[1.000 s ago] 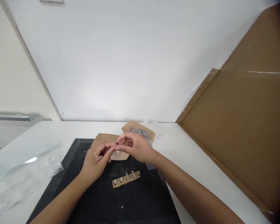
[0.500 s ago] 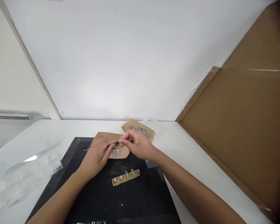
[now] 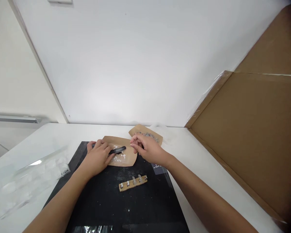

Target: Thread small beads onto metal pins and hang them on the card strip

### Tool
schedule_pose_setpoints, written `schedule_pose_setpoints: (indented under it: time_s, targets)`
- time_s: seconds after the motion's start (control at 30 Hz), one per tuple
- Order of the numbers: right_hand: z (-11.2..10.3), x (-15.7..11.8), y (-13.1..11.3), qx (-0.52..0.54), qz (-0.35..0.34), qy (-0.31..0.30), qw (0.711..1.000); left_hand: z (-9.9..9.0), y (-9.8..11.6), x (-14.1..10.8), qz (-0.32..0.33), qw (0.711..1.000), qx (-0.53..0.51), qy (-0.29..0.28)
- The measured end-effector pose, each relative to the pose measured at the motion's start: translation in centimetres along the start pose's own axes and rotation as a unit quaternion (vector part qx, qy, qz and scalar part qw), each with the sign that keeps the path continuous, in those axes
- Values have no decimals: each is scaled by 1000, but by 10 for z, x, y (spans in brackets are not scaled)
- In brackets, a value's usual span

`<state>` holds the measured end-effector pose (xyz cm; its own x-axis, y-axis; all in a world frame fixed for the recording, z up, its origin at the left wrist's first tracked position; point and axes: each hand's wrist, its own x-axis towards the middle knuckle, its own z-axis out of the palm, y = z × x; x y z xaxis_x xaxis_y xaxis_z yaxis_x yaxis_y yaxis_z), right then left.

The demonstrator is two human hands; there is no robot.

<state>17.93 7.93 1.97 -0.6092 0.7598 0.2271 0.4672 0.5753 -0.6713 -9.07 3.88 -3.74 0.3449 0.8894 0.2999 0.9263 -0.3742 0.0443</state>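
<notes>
My left hand (image 3: pixel 98 157) is closed around a slim black tool with a rounded end (image 3: pixel 118 150), over the near paper tray (image 3: pixel 129 161). Small white pieces (image 3: pixel 121 157) lie scattered in that brown tray, partly hidden by the hand. To the right, my right hand (image 3: pixel 147 147) has its thumb and fingers pinched together, apart from the tool; whether something tiny is between them cannot be made out. Nearer me, a strip of wood or cork (image 3: pixel 133 183) carries several small metal posts or clips, some with white or clear pieces standing on them.
Behind my right hand sits a second brown tray (image 3: pixel 135 128) with small greyish pieces. A black board (image 3: pixel 106 200) lies on the white table (image 3: pixel 177 136). Clear plastic packaging (image 3: pixel 31 181) is on the left, a dark card (image 3: pixel 159 169) on the right, and cardboard panels (image 3: pixel 244 129) rise at right.
My left hand has turned, and more of the black tool now shows over the tray. The hands have moved slightly apart. The whole view has shifted a little.
</notes>
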Motion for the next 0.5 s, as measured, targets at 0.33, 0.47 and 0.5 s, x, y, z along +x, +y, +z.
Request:
schedule_pose_setpoints:
  time_s: [0.33,0.47,0.5]
  targets:
    - [19,2,17,-63,30,57,996,-6,6,1,-2,999,-45,-22]
    - [24,0,9,-80,19,49,995,-7,11,0,-20,998,-60,-17]
    - [25,-1,6,-82,8,51,995,-8,13,0,-20,997,-66,-16]
